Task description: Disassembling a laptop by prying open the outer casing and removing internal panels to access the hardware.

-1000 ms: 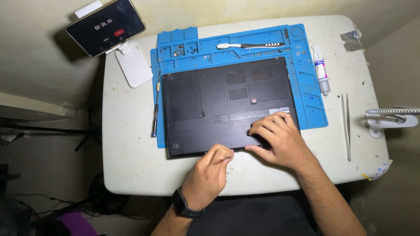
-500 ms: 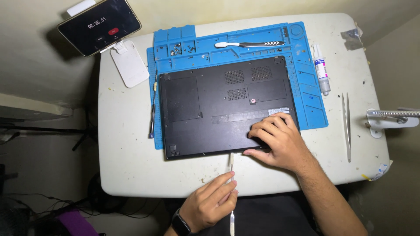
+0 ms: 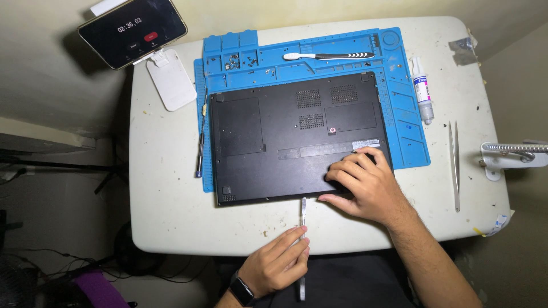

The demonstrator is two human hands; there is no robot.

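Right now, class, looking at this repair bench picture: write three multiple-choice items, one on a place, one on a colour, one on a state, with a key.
1. Where do the tweezers lie?
A. on the mat
B. on the table right of the mat
C. on the laptop

2. What colour is the work mat?
A. blue
B. red
C. green

3. What is the left hand doing?
A. resting empty
B. holding a thin pry tool
C. lifting the laptop

Key: B, they lie on bare table past the mat's edge; A, the mat is blue; B, fingers pinch the tool, tip at the laptop's near edge.

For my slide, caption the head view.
Right hand presses an upturned black laptop on a blue mat; left hand holds a thin pry tool at its edge.
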